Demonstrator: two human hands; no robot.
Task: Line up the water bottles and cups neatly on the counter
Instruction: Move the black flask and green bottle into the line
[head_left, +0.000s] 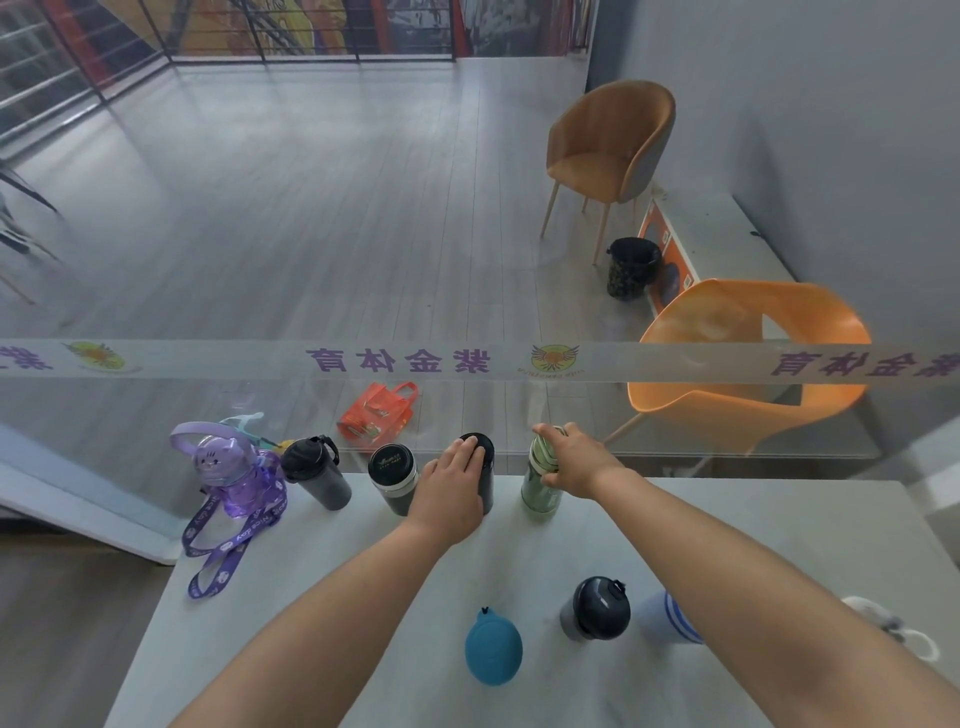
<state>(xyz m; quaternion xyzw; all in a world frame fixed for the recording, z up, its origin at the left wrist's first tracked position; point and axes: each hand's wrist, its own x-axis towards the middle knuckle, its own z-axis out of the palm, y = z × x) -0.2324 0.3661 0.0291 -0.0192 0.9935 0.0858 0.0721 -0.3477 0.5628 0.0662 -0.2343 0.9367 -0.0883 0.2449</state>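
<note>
Front trio: blue-lidded cup (493, 647), grey tumbler (597, 608) and striped cup (667, 618) sit on the counter (322, 597), well back from the glass panel (208, 358).
Left hand (454, 493): wrapped round the black flask (487, 478), fingers over its lid, right up near the glass.
Right hand (571, 462): gripping the green bottle (540, 493) by its top, also close to the glass.
Rest of the row: silver-banded flask (395, 478), black tumbler (317, 475) and purple cat bottle (234, 473), all standing along the glass too.

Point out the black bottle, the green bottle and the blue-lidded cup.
black bottle (484, 448): head view, on its cap.
green bottle (540, 496): head view, on its lower body.
blue-lidded cup (492, 647): head view, middle of its lid.
</note>
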